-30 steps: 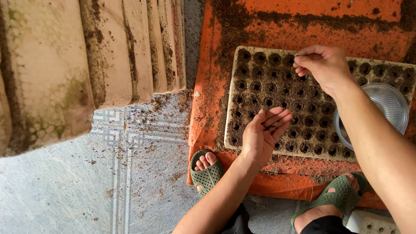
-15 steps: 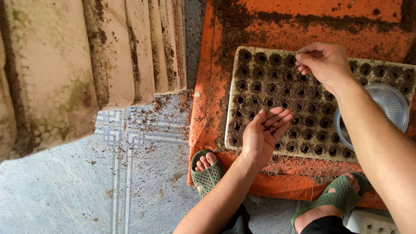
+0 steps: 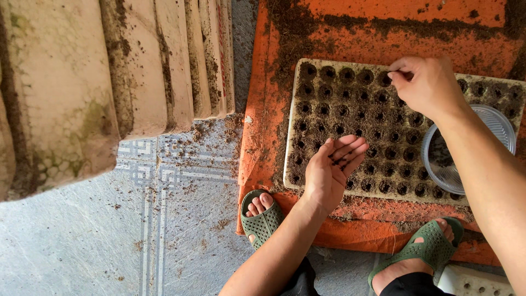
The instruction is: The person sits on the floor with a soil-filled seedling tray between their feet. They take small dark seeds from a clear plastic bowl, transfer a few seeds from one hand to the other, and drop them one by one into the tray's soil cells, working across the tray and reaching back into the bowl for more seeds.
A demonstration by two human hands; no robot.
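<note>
Head view showed the left hand (image 3: 329, 174) held palm-up, fingers apart, with dark seeds (image 3: 342, 160) on them, over the soil-filled tray (image 3: 350, 118). Right hand (image 3: 426, 85) pinched thumb and forefinger together over a top-row cell, beside a clear bowl (image 3: 493, 129).

Seed tray (image 3: 329, 118), on orange sheet (image 3: 350, 33): near-left cells covered by the left hand (image 3: 329, 175), palm up, fingers loosely spread; far-middle cells covered by the right hand (image 3: 427, 85), fingertips pinched at the far edge. Cells between the two hands: uncovered, reachable from above. Right end of tray: blocked by a clear plastic bowl (image 3: 501, 129) and the right forearm. Near edge of sheet: two green sandals (image 3: 263, 222). Left of sheet: open tiled floor (image 3: 109, 241), bounded farther off by stacked slabs (image 3: 109, 71).
</note>
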